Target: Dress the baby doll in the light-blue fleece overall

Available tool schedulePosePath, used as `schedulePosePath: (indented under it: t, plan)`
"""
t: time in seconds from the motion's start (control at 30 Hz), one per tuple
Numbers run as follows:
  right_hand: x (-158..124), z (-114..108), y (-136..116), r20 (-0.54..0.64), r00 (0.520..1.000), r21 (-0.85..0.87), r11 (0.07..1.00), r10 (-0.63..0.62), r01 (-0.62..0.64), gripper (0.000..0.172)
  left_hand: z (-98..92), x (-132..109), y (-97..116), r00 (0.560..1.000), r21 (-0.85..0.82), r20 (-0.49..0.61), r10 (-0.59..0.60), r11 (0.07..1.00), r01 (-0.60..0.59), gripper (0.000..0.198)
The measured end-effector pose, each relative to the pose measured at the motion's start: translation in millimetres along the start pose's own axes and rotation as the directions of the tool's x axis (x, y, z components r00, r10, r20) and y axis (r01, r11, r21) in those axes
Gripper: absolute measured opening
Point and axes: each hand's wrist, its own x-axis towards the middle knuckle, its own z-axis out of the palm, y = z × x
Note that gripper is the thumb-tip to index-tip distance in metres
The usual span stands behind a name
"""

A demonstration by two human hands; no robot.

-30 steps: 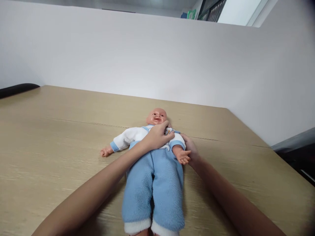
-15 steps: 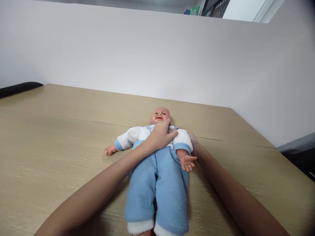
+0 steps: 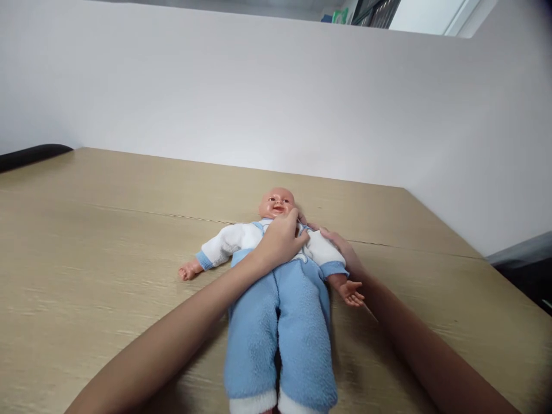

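A baby doll (image 3: pixel 282 299) in blue fleece trousers and a white top lies on its back on the wooden table (image 3: pixel 107 230), head away from me. My left hand (image 3: pixel 280 241) rests on its chest just below the chin, fingers bent and pinching the top's collar. My right hand (image 3: pixel 340 244) lies against the doll's far shoulder, fingers curled round the white sleeve and partly hidden behind it. The doll's small hand (image 3: pixel 352 293) on that side sticks out over my right forearm. Its other arm (image 3: pixel 202 259) lies stretched out to the left.
A white partition wall (image 3: pixel 259 103) stands along the table's far edge and right side. A dark rounded object (image 3: pixel 30 155) shows at the far left edge. The table's right edge drops off to a dark area (image 3: pixel 526 276).
The doll has shifted slightly right and its arm on my right side has swung outward and down. My right hand moved from that arm up to the shoulder. My left hand stayed on the chest.
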Motion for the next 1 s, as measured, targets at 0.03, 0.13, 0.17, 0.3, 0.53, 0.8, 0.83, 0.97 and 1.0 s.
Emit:
schedulePosePath:
  t: [0.03,0.13,0.17,0.3,0.53,0.8,0.83,0.97,1.0]
  plan:
    - [-9,-2,-3,0.025,0.999,0.011,0.999,0.048,-0.048,0.043,0.2,0,0,1.000,0.007,0.005,0.004,1.000,-0.004,0.014]
    - [-36,-14,-7,0.044,0.989,-0.028,0.990,0.141,-0.140,0.061,1.0,-1,0,1.000,0.023,0.012,0.025,0.999,-0.025,0.011]
    - [-45,-19,-8,0.033,0.991,-0.071,0.989,0.133,-0.131,0.067,1.1,-1,0,1.000,0.028,0.012,0.027,0.999,-0.027,0.010]
    - [-70,-46,-2,0.008,0.992,-0.194,0.973,0.128,-0.124,0.081,1.1,-1,1,1.000,0.046,0.015,0.020,0.999,-0.020,0.009]
    - [-63,-112,17,-0.097,0.983,-0.213,0.961,0.157,-0.175,0.059,2.1,-2,1,1.000,0.056,0.003,0.025,0.998,-0.025,0.008]
    - [-62,-109,22,-0.154,0.987,-0.382,0.924,-0.046,-0.016,0.076,0.0,-2,2,0.998,0.109,0.033,0.047,0.993,-0.050,0.012]
    - [-64,-109,23,-0.166,0.983,-0.427,0.904,-0.081,0.003,0.076,-0.7,-2,3,0.997,0.115,0.037,0.061,0.991,-0.065,0.012]
    - [-66,-111,21,-0.109,0.920,-0.755,0.633,-0.376,0.169,0.065,-5.9,-3,7,0.980,0.180,0.012,0.196,0.964,-0.195,0.011]
    - [-67,-109,18,-0.061,0.886,-0.817,0.533,-0.460,0.220,0.060,-7.8,-4,9,0.970,0.196,0.008,0.245,0.950,-0.242,0.010]
